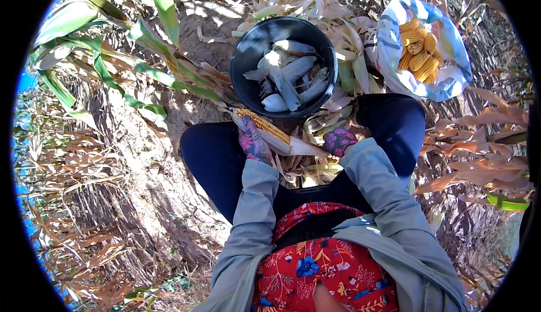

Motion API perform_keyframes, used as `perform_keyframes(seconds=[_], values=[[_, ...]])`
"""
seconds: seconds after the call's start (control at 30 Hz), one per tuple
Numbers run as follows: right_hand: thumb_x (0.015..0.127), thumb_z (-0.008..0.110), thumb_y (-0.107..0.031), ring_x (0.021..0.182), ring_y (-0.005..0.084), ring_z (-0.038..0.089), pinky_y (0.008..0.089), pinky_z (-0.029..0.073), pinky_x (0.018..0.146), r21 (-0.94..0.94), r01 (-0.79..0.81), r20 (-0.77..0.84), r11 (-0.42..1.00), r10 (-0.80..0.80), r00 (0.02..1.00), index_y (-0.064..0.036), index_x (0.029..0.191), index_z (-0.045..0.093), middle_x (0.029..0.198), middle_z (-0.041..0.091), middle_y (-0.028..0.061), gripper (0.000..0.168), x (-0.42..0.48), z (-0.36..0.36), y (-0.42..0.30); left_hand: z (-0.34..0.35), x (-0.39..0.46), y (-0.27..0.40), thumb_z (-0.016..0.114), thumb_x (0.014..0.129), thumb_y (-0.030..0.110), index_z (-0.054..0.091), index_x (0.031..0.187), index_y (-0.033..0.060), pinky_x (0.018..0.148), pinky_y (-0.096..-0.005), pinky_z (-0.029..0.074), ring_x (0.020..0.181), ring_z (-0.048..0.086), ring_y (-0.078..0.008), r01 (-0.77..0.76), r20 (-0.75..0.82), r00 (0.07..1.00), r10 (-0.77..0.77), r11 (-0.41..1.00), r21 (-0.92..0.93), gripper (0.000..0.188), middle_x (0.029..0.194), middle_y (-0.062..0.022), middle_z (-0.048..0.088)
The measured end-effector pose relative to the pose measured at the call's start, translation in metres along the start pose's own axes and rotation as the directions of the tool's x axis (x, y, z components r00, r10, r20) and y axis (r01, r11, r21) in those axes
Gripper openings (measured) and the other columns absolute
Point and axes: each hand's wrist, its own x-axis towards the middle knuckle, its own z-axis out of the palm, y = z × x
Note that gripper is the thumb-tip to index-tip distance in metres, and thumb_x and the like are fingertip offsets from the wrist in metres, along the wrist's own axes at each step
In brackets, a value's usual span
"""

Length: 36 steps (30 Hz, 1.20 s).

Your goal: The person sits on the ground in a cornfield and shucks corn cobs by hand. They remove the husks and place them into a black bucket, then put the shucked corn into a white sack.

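Note:
My left hand (255, 143), in a dark glove with pink flowers, grips an ear of corn (264, 126) near its upper left end. Yellow kernels show along one side, and pale husk (291, 147) still covers the lower side. My right hand (339, 141), in a matching glove, is closed around the far end of the husk, which stretches to the right from the ear. Just beyond the hands stands a black bucket (236, 73) holding several ears in pale husks (298, 68). Part of the right hand's fingers is hidden.
A white and blue sack (456, 58) at the upper right holds several bare yellow ears (418, 54). Loose husks (353, 58) lie around the bucket and between my legs. Green-leaved corn stalks (156, 75) lie at the upper left, and dry corn leaves (486, 160) are at the right.

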Motion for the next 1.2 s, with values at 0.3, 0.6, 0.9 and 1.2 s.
perform_keyframes(seconds=[0.3,0.6,0.9,1.2], values=[[0.078,0.059,-0.028,0.089,0.0258,0.057,0.0366,0.044,0.079,0.088,-0.008,-0.095,0.996,0.016,0.995,-0.005,0.105,0.053,0.095,0.059,0.0133,0.036,-0.005,0.008,0.002,0.0,0.0,0.012,0.046,0.079,0.057,0.044,0.1,0.0024,0.069,-0.0332,0.046,0.074,0.054,-0.0224,0.052,0.258,0.965,-0.039,0.998,-0.047,0.059,0.081,-0.0127,0.055],[0.065,0.076,-0.024,0.107,0.019,0.048,0.0332,0.038,0.091,0.819,0.374,-0.271,0.436,-0.281,0.921,0.001,0.126,0.031,0.113,0.051,0.0142,0.079,0.007,0.012,-0.039,0.01,-0.011,-0.014,0.048,0.077,0.059,0.045,0.102,0.0046,0.075,-0.0383,0.047,0.082,0.055,-0.0263,0.325,0.393,0.878,-0.274,0.943,-0.069,0.06,0.086,-0.0141,0.055],[0.053,0.076,-0.044,0.093,0.0289,0.053,0.0346,0.042,0.081,0.712,0.245,-0.244,0.658,-0.095,0.965,0.0,0.115,0.041,0.099,0.054,0.0173,0.083,0.022,0.043,-0.026,0.01,-0.001,-0.039,0.042,0.091,0.032,0.037,0.121,0.0036,0.082,-0.0259,0.041,0.092,0.051,-0.015,-0.095,0.216,0.976,-0.004,0.891,0.445,0.042,0.105,-0.0087,0.052],[0.051,0.076,-0.041,0.093,0.0296,0.053,0.0348,0.042,0.081,0.785,0.351,-0.331,0.511,-0.134,0.934,-0.001,0.115,0.043,0.1,0.054,0.0168,0.082,0.015,0.044,-0.042,-0.031,0.026,-0.073,0.039,0.091,0.022,0.049,0.112,0.0011,0.082,-0.0282,0.044,0.094,0.053,-0.0179,-0.007,0.249,0.968,-0.003,0.999,0.042,0.031,0.103,-0.0124,0.055]])
